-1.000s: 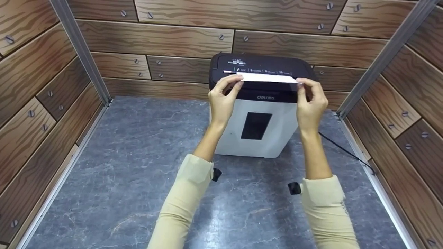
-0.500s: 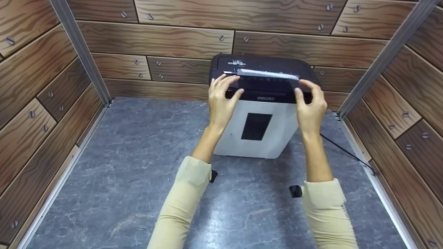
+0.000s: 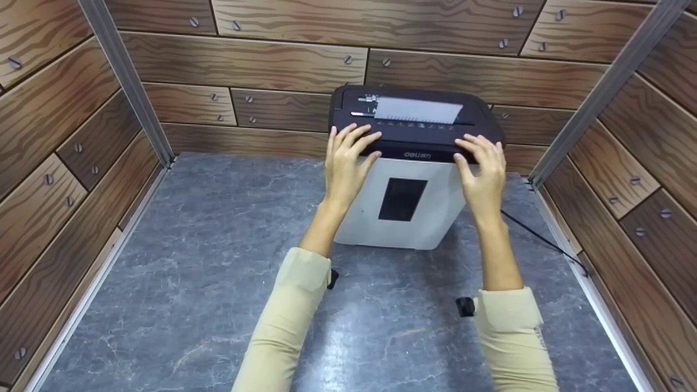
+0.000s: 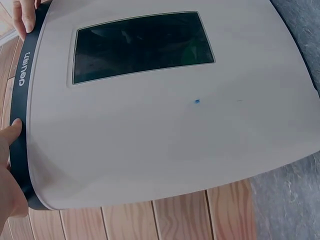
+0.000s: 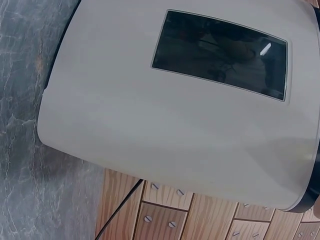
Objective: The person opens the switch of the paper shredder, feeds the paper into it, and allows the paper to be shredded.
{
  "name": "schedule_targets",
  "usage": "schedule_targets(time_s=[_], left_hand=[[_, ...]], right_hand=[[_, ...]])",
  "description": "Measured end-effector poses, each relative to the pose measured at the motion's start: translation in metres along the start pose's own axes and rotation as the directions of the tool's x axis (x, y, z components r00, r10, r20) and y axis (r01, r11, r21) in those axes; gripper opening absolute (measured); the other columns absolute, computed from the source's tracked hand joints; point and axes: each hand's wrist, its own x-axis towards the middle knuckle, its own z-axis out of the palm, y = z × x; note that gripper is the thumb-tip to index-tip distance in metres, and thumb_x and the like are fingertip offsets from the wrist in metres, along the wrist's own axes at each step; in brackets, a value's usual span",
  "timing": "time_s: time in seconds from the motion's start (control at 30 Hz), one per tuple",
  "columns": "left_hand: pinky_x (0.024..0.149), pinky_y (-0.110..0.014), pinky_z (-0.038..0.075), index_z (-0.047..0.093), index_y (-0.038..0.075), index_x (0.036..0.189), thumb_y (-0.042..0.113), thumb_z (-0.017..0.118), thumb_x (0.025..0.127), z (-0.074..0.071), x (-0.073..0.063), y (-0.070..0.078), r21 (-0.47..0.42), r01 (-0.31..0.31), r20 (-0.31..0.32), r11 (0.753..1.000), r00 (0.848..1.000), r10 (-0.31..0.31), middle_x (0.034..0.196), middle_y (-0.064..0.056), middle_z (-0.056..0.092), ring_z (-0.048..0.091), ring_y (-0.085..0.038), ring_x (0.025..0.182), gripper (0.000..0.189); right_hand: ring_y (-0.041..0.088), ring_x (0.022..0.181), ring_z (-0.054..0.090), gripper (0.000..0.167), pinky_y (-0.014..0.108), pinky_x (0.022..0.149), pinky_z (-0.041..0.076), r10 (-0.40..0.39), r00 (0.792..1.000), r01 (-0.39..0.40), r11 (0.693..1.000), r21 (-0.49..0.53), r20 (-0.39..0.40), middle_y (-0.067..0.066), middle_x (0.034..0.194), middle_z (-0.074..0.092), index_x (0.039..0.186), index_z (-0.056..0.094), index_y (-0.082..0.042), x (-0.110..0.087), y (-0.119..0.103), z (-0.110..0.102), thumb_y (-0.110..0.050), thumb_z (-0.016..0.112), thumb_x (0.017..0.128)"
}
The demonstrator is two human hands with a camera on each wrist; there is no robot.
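A paper shredder (image 3: 419, 226) with a black top and a pale grey bin stands near the back wall. From the slot in its top a sheet of white paper (image 3: 418, 110) sticks up, leaning back, its lower edge at the slot. My left hand (image 3: 347, 160) rests on the top's front left corner, fingers spread over the lid and thumb at the black front band. On the front right corner lies my right hand (image 3: 483, 174) in much the same way. Neither one touches the paper. The left wrist view shows the dark bin window (image 4: 145, 47) and my left thumb on the band.
A black power cord (image 3: 544, 239) runs along the floor from behind the shredder to the right wall. Wood-patterned panels (image 3: 245, 57) close in the back and both sides. The grey marbled floor (image 3: 218, 261) spreads out in front.
Both hands have let go of the paper and come down onto the shredder's front edge. The paper has tipped back, showing more of its face above the slot.
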Motion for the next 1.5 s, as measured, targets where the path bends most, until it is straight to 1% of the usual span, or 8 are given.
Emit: schedule_targets(time_s=[0.2,0.37,0.47,0.77,1.17,1.5], left_hand=[[0.110,-0.035,0.011,0.069,0.015,0.109,0.022,0.071,0.080,-0.0013,-0.0006,-0.0004,0.007,0.008,0.008,1.000,1.000,-0.008,0.118,-0.001,0.060,0.044,-0.019,0.119,0.031],[0.110,-0.033,0.009,0.068,0.016,0.111,0.023,0.070,0.080,-0.0026,0.0010,0.0012,0.021,0.033,0.044,0.999,0.998,-0.033,0.120,0.000,0.059,0.042,-0.017,0.121,0.032],[0.110,-0.032,0.009,0.068,0.016,0.112,0.023,0.070,0.080,-0.0025,0.0010,0.0018,0.027,0.044,0.060,0.999,0.997,-0.045,0.121,0.001,0.059,0.041,-0.016,0.121,0.032],[0.110,-0.034,0.009,0.068,0.016,0.111,0.021,0.071,0.079,-0.0024,0.0014,0.0017,0.016,0.030,0.057,0.999,0.998,-0.031,0.120,0.000,0.059,0.042,-0.018,0.121,0.032],[0.110,-0.034,0.009,0.068,0.017,0.111,0.021,0.071,0.079,-0.0055,0.0015,0.0026,0.013,0.029,0.057,1.000,0.998,-0.029,0.121,0.000,0.059,0.042,-0.017,0.121,0.032],[0.110,-0.034,0.010,0.068,0.017,0.111,0.020,0.071,0.080,-0.0058,0.0016,0.0032,0.012,0.034,0.058,0.999,0.998,-0.035,0.120,0.001,0.059,0.042,-0.017,0.121,0.031]], right_hand=[[0.026,0.115,0.048,0.020,0.036,0.109,0.015,0.001,1.000,-0.001,1.000,0.008,0.001,0.007,0.113,0.062,0.103,0.069,-0.005,-0.0003,0.0016,0.0010,-0.007,0.066,0.084],[0.027,0.115,0.049,0.020,0.037,0.109,0.016,-0.021,1.000,0.021,1.000,-0.003,0.009,0.009,0.113,0.062,0.104,0.069,-0.003,0.0005,0.0026,-0.0005,-0.007,0.065,0.085],[0.027,0.114,0.049,0.020,0.037,0.108,0.016,-0.019,1.000,0.019,1.000,0.001,0.013,0.009,0.113,0.063,0.104,0.069,-0.003,0.0005,0.0032,-0.0011,-0.006,0.065,0.084],[0.028,0.113,0.050,0.020,0.037,0.108,0.016,-0.019,1.000,0.019,1.000,0.007,0.011,0.010,0.112,0.063,0.103,0.069,-0.003,0.0007,0.0037,-0.0017,-0.004,0.066,0.084],[0.028,0.113,0.050,0.019,0.036,0.108,0.017,-0.013,1.000,0.013,1.000,0.019,-0.006,0.009,0.111,0.063,0.101,0.070,-0.003,0.0008,0.0021,-0.0015,-0.003,0.067,0.082],[0.027,0.113,0.050,0.020,0.036,0.108,0.016,-0.001,1.000,0.001,0.999,0.034,-0.003,0.009,0.111,0.063,0.101,0.070,-0.003,0.0011,-0.0007,-0.0025,-0.003,0.067,0.082]])
